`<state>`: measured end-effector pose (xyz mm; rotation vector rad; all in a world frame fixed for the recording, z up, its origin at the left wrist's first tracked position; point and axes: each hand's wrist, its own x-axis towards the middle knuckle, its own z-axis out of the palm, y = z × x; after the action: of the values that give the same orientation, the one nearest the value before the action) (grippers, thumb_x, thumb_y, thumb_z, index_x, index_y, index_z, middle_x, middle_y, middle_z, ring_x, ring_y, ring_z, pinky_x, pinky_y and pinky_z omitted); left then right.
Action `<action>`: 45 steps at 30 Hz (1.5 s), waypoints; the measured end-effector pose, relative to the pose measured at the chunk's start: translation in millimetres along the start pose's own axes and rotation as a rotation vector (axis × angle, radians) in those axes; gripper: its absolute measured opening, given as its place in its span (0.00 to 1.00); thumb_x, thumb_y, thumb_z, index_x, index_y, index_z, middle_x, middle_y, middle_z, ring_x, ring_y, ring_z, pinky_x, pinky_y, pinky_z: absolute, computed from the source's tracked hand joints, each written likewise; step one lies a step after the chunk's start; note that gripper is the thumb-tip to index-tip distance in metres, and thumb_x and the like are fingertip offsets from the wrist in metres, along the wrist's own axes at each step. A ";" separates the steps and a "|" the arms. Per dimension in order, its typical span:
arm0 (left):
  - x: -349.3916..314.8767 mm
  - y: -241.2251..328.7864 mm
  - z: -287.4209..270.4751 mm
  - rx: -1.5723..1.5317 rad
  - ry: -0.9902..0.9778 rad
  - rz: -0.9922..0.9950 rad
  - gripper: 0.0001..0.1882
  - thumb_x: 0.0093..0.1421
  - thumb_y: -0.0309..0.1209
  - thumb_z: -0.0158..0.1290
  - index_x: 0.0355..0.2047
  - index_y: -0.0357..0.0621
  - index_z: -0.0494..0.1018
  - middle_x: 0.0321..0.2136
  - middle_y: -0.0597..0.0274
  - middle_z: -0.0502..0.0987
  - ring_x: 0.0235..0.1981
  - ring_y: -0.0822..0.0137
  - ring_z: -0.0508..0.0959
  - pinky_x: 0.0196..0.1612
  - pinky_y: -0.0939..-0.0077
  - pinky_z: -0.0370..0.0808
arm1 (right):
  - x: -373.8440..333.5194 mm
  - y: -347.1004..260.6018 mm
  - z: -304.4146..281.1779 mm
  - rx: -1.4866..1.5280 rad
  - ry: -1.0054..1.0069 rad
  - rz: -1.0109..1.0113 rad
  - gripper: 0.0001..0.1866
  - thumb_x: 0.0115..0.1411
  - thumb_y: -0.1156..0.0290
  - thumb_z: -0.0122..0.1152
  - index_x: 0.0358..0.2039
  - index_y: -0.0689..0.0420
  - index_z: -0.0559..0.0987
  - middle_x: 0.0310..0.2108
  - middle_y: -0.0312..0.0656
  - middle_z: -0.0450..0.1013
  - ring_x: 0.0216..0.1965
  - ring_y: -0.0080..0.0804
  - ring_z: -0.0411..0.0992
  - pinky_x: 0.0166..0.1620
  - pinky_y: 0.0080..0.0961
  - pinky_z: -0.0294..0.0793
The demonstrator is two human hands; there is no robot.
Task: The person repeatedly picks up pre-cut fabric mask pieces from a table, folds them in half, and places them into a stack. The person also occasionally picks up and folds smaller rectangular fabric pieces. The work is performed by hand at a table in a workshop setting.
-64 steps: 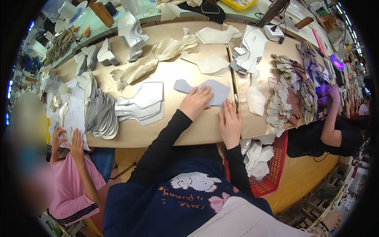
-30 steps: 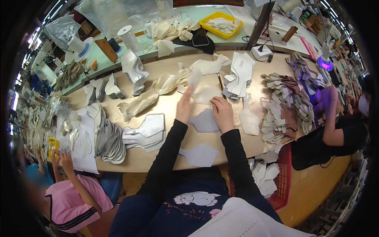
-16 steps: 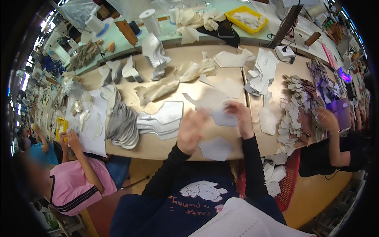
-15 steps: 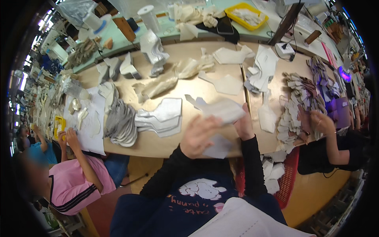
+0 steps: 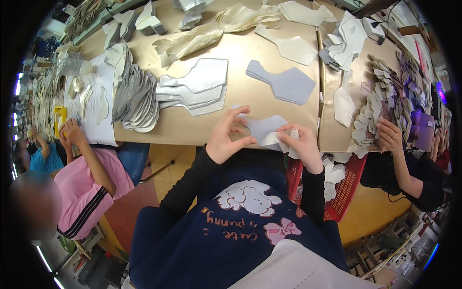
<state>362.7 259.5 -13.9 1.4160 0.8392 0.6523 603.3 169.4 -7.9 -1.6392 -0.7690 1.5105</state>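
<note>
At the table's near edge lies a blue-grey cut piece [image 5: 262, 127]. My right hand [image 5: 305, 149] is closed in a pinch on a small white sheet [image 5: 283, 142], whose edge curls up over the right part of the grey piece. Whether the sheet is joined to that piece, I cannot tell. Beside the grey piece's left side, my left hand [image 5: 226, 136] has its fingers apart and holds nothing. Just beyond both hands rests a short stack of blue-grey pieces [image 5: 293, 85], narrow at one end.
Left of centre are silvery-white pieces [image 5: 207, 77] and a fanned grey pile [image 5: 137, 98]. Cream pieces [image 5: 197, 43] lie farther back. A red basket [image 5: 349, 185] stands below the right edge. Co-workers' hands are at left [image 5: 72, 132] and right [image 5: 389, 135].
The pale piece held up between my hands has left them. My left hand has opened; my right hand now pinches a white sheet. The view has tilted lower.
</note>
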 end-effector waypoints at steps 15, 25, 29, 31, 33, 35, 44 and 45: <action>-7.2 5.1 -13.3 -0.010 -0.090 0.092 0.07 0.58 0.17 0.60 0.38 0.35 0.81 0.34 0.54 0.82 0.35 0.65 0.83 0.37 0.74 0.80 | -14.5 -36.6 34.6 -0.487 -0.236 -0.442 0.13 0.60 0.68 0.70 0.42 0.63 0.82 0.38 0.44 0.80 0.37 0.37 0.78 0.44 0.27 0.76; -5.6 -31.0 -27.1 0.875 0.010 0.441 0.22 0.57 0.29 0.63 0.52 0.43 0.76 0.55 0.61 0.76 0.57 0.58 0.75 0.59 0.59 0.71 | -35.6 -39.5 25.4 -0.012 -0.051 0.124 0.11 0.68 0.69 0.61 0.32 0.64 0.81 0.19 0.34 0.73 0.17 0.16 0.69 0.22 0.15 0.64; -19.8 -46.0 -28.0 0.930 -0.098 0.480 0.23 0.58 0.34 0.62 0.54 0.46 0.76 0.57 0.65 0.75 0.61 0.62 0.72 0.63 0.60 0.68 | -34.0 -57.6 27.7 -0.007 -0.061 0.174 0.12 0.68 0.68 0.61 0.32 0.65 0.82 0.16 0.33 0.72 0.14 0.15 0.67 0.18 0.14 0.60; -22.9 -50.9 -24.0 0.931 -0.119 0.504 0.23 0.58 0.35 0.63 0.54 0.47 0.76 0.56 0.64 0.75 0.59 0.61 0.74 0.62 0.59 0.68 | -22.5 -62.8 38.2 -0.132 -0.115 0.151 0.13 0.67 0.65 0.62 0.33 0.64 0.83 0.15 0.32 0.70 0.13 0.15 0.66 0.17 0.14 0.59; -21.8 -54.9 -22.5 0.912 -0.021 0.503 0.21 0.58 0.35 0.63 0.52 0.47 0.78 0.51 0.64 0.76 0.54 0.62 0.75 0.61 0.60 0.69 | -2.0 -61.1 55.9 -0.209 -0.139 0.196 0.14 0.67 0.63 0.63 0.33 0.63 0.83 0.13 0.31 0.69 0.13 0.15 0.65 0.16 0.15 0.58; -21.6 -57.6 -20.7 0.934 0.072 0.510 0.20 0.57 0.36 0.64 0.50 0.48 0.79 0.45 0.65 0.76 0.48 0.63 0.76 0.57 0.62 0.71 | 16.2 -58.0 66.7 -0.295 -0.150 0.219 0.16 0.66 0.61 0.63 0.33 0.63 0.84 0.12 0.32 0.68 0.12 0.16 0.65 0.16 0.17 0.59; -24.2 -65.2 -16.3 1.069 0.275 0.639 0.17 0.53 0.35 0.65 0.44 0.53 0.83 0.27 0.74 0.71 0.30 0.72 0.74 0.41 0.74 0.71 | 54.3 -35.2 70.0 -0.455 -0.118 0.201 0.19 0.64 0.58 0.64 0.30 0.63 0.86 0.10 0.36 0.67 0.11 0.20 0.66 0.18 0.24 0.63; -23.9 -65.6 -16.6 1.071 0.273 0.644 0.17 0.52 0.35 0.65 0.44 0.53 0.83 0.27 0.74 0.71 0.29 0.73 0.74 0.41 0.74 0.70 | 56.7 -32.8 69.6 -0.469 -0.130 0.197 0.19 0.64 0.58 0.64 0.30 0.63 0.86 0.10 0.36 0.67 0.12 0.20 0.66 0.19 0.25 0.63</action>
<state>329.5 244.8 -75.8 2.6752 1.0003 0.9485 543.0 243.5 -10.7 -2.0204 -1.1252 1.6743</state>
